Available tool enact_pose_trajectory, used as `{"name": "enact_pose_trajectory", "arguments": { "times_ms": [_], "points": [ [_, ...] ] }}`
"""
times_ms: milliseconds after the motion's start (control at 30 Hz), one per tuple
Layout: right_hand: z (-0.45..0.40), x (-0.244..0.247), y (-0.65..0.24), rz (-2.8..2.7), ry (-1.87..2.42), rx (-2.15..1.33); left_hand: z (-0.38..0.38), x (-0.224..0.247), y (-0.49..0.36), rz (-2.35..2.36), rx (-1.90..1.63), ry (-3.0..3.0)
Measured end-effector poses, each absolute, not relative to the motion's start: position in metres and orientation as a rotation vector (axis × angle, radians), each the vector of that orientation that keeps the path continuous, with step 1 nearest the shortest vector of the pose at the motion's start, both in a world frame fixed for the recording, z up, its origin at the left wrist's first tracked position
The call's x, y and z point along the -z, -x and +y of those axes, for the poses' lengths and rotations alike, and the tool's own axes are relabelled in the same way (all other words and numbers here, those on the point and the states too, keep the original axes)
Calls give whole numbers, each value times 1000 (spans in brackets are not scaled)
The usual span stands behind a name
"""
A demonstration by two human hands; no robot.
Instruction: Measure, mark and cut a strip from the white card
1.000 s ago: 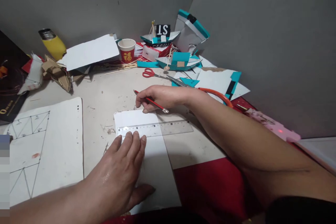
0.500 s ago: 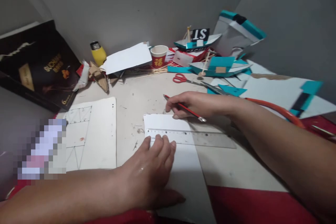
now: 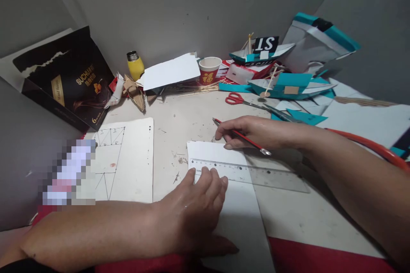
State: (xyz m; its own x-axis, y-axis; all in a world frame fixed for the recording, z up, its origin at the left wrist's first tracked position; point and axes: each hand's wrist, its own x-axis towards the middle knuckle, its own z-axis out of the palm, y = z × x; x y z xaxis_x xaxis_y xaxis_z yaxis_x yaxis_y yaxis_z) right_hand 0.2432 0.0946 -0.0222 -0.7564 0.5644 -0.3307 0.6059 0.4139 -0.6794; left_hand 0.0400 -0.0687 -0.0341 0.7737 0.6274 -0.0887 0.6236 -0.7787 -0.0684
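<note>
My left hand [image 3: 198,204] rests with its fingertips along a clear plastic ruler [image 3: 275,178]. The ruler lies across a white paper sheet [image 3: 237,217] and juts past its right edge. A slim red-and-black pencil [image 3: 251,138] is held in my right hand [image 3: 253,130], whose fingers are curled at the sheet's far edge. One end of the pencil points up and left; the metal-tipped end points towards me. Left of the sheet lies an open notebook [image 3: 137,166] with ruled triangle drawings.
Red-handled scissors [image 3: 235,98] lie beyond my right hand. Behind are a red-and-white paper cup [image 3: 209,72], teal paper boats [image 3: 288,85], a yellow bottle [image 3: 136,67] and thin sticks [image 3: 195,88]. A dark box [image 3: 67,76] leans at left. An orange-handled tool [image 3: 368,140] lies near my right forearm.
The camera view has turned left, so everything sits farther right in the picture. Both hands keep almost the same pose on the ruler and around the pencil.
</note>
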Motion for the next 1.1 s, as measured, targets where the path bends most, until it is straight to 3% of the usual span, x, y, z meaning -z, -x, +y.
{"name": "enact_pose_trajectory", "arguments": {
  "times_ms": [700,1100],
  "points": [
    [93,19,-244,2624,-1014,1193,-71,32,-38,-1005,-133,2884],
    [75,-23,-246,2642,-1048,998,-74,28,-37,-1033,-114,2778]
  ]
}}
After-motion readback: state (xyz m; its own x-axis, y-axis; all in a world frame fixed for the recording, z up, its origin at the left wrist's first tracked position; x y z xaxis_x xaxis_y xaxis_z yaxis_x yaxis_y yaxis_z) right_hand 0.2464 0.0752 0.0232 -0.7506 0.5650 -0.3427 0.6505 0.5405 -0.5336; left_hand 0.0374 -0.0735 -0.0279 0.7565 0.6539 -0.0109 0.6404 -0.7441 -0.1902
